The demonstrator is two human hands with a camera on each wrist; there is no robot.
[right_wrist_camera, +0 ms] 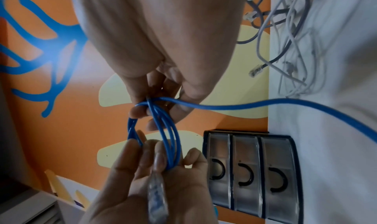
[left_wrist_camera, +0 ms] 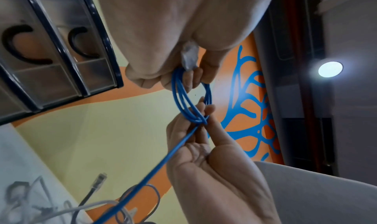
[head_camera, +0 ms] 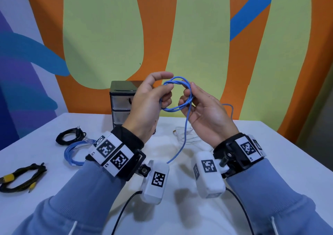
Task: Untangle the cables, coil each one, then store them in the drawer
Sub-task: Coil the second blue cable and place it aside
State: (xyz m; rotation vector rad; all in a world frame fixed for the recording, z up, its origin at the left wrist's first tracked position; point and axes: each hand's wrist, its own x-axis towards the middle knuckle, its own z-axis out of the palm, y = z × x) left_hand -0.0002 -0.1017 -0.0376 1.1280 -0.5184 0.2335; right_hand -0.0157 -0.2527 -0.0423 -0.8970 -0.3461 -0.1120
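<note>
Both hands hold a small coil of blue cable [head_camera: 170, 110] in the air above the white table [head_camera: 261, 162]. My left hand [head_camera: 168, 84] grips the coil's left side, and the cable's clear plug [right_wrist_camera: 157, 193] lies across its palm. My right hand [head_camera: 189, 92] pinches the coil's right side where the strands cross [left_wrist_camera: 200, 121]. The loose tail [head_camera: 182, 144] hangs from there down to the table. The black drawer unit [head_camera: 121, 99], with clear drawers that look closed, stands behind my left hand at the wall.
On the table's left lie a coiled black cable [head_camera: 70, 135], a coiled blue cable [head_camera: 75, 152] and a black cable bundle with a yellow band [head_camera: 21, 178]. A tangle of white and grey cables [right_wrist_camera: 289, 42] lies by the wall on the right.
</note>
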